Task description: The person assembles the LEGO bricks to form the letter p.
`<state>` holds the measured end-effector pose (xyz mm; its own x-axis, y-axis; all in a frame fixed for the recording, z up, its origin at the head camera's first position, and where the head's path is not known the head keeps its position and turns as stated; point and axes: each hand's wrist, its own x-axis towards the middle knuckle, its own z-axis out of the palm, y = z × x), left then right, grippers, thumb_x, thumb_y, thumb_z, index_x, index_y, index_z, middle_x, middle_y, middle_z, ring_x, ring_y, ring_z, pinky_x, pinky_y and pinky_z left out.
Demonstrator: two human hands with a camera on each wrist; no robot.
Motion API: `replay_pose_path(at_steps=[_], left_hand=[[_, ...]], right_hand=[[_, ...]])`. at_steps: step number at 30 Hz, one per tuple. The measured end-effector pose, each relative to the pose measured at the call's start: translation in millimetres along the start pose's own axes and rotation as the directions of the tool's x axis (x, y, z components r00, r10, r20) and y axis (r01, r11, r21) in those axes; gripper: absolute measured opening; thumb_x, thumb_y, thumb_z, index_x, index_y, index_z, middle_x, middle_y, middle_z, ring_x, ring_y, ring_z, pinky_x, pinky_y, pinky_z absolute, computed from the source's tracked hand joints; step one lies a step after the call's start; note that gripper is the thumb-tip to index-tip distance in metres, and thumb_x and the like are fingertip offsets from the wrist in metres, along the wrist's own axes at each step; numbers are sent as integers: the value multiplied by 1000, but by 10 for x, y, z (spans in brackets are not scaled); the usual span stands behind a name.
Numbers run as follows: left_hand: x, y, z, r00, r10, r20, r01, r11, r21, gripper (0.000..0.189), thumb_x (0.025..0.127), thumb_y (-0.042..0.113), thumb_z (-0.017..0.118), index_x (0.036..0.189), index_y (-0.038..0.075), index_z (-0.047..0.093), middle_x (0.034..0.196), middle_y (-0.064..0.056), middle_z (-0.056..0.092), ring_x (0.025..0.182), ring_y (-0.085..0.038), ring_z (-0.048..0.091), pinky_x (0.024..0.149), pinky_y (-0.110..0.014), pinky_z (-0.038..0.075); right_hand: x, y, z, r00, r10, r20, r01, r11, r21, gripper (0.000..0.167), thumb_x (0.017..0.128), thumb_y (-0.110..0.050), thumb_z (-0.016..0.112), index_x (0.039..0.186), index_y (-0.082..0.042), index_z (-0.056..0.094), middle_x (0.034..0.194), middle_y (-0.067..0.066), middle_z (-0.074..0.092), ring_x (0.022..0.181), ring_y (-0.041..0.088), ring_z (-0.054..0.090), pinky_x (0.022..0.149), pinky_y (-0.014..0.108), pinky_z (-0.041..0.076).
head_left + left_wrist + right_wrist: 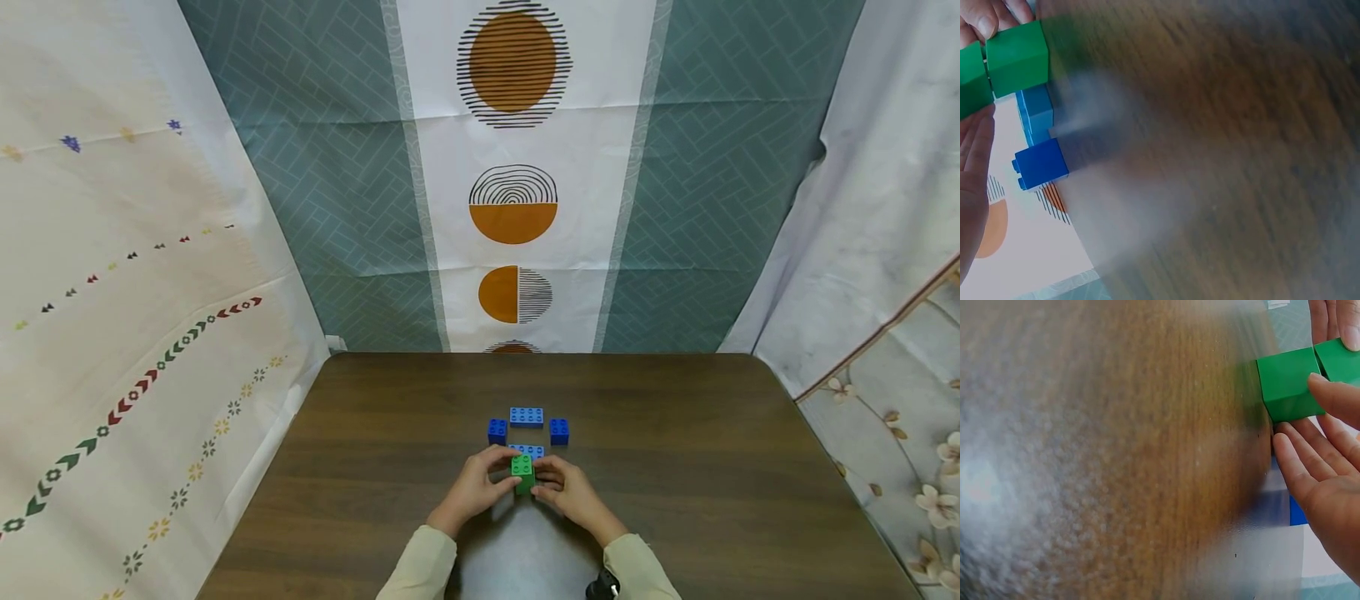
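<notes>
Two green toy bricks (522, 475) stand one atop the other near the middle of the table. My left hand (477, 485) holds the pair from the left, its thumb at the near side. From the right, my right hand (568, 492) grips them as well; its thumb presses close to the seam, on the lower green brick (1288, 387). The upper green brick (1339, 361) has the left thumb against it. Directly behind the pair lies a light blue brick (527, 451), partly hidden by the green ones.
Farther back sit another light blue brick (527, 417) and two dark blue bricks, one on the left (497, 431) and one on the right (558, 431). The brown table (360, 467) meets a hanging patterned cloth (360, 208) at its far edge. A black watch (602, 586) is on the right wrist.
</notes>
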<state>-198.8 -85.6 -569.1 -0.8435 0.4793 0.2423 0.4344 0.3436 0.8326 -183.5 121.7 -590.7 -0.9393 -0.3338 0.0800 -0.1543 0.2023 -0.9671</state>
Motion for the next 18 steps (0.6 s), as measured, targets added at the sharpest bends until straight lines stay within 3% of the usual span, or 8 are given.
replay_pose_path(at_steps=[18], left_hand=[[14,59,32,999,-20,33,19,1000,22,33,89,6,68,122,6,60,110,-6,60,107,-24,62,94,-38,52]], right_hand=[[8,1,0,1000,-27,-8,28,1000,4,36,84,5,70,116,11,56,111,27,62,103,41,62,84,36,56]])
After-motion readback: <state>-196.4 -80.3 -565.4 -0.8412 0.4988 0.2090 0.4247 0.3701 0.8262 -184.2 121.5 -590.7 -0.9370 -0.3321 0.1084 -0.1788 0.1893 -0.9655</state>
